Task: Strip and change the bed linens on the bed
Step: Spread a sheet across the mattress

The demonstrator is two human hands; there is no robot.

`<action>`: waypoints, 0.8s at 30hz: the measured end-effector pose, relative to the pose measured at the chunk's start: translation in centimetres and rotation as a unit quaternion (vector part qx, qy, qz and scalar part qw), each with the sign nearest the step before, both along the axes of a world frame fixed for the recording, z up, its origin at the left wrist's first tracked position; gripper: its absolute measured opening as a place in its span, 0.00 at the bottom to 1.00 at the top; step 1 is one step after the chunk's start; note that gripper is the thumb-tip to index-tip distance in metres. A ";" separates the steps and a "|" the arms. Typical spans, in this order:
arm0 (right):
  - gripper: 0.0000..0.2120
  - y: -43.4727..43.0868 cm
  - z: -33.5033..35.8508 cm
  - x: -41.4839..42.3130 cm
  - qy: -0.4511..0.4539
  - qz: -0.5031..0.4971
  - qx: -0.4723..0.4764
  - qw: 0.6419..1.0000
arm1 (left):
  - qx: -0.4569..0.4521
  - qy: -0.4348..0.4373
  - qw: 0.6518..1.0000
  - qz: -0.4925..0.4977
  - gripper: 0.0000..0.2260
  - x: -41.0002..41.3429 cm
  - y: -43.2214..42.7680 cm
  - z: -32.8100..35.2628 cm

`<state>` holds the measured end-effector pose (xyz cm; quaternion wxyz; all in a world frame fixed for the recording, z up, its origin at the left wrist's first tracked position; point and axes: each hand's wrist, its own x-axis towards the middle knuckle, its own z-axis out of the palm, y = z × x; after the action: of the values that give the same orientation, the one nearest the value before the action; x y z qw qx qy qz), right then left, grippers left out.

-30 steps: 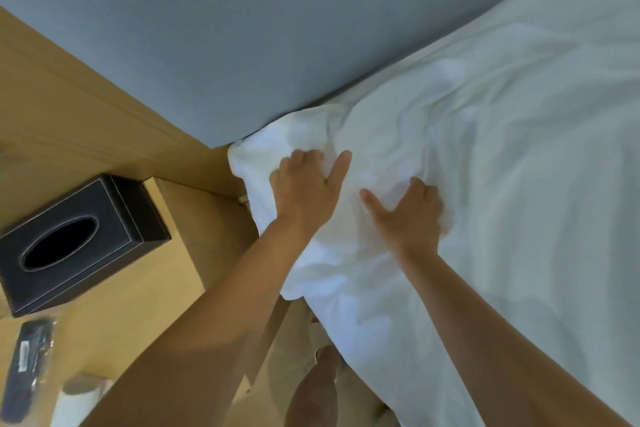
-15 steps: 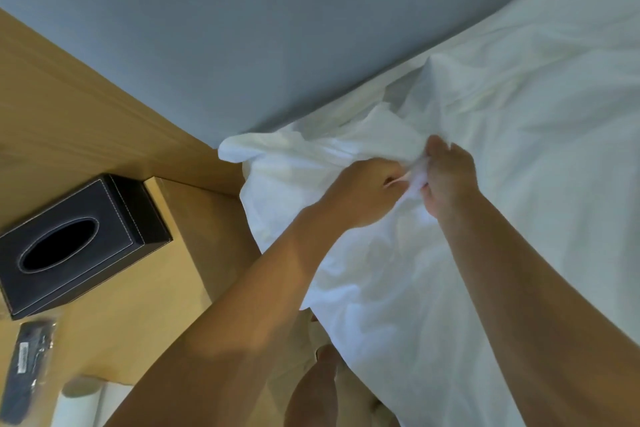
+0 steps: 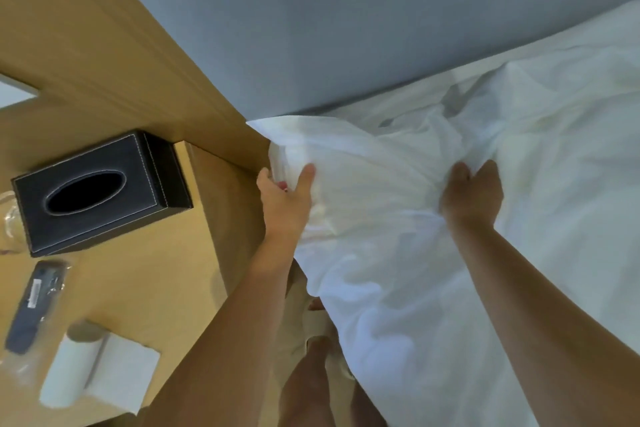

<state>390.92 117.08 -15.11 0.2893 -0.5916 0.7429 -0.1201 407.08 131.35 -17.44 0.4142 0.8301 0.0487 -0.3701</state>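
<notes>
Hotel-like bedroom.
White bed linen [image 3: 519,218] at right, grey headboard [image 3: 346,28] above, tissue box [image 3: 100,191] and remote [image 3: 33,305] on the nightstand [image 3: 156,288] at left.

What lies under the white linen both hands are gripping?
Only layered white fabric shows beside the left hand; the right hand grips a bunched fold. Whatever lies beneath the white linen is covered.

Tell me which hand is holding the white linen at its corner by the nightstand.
The left hand: it grips the white linen at the corner beside the nightstand; the right hand bunches it farther in.
</notes>
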 end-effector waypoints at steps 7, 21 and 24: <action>0.23 5.3 3.2 3.4 0.011 0.375 -0.230 0.898 | 0.026 -0.063 0.995 -0.075 0.12 -2.4 2.8 -1.0; 0.05 9.7 1.7 2.3 0.031 0.588 -0.138 0.796 | 0.031 0.063 0.987 -0.143 0.36 -3.4 4.2 -1.2; 0.11 9.2 2.3 0.7 0.028 0.556 -0.145 0.818 | 0.022 0.146 0.988 -0.051 0.40 -3.3 4.0 -0.9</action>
<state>391.62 126.30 -12.78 0.1967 -0.9422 0.2698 -0.0287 403.79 135.32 -18.36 0.3647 0.7774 0.0746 -0.5071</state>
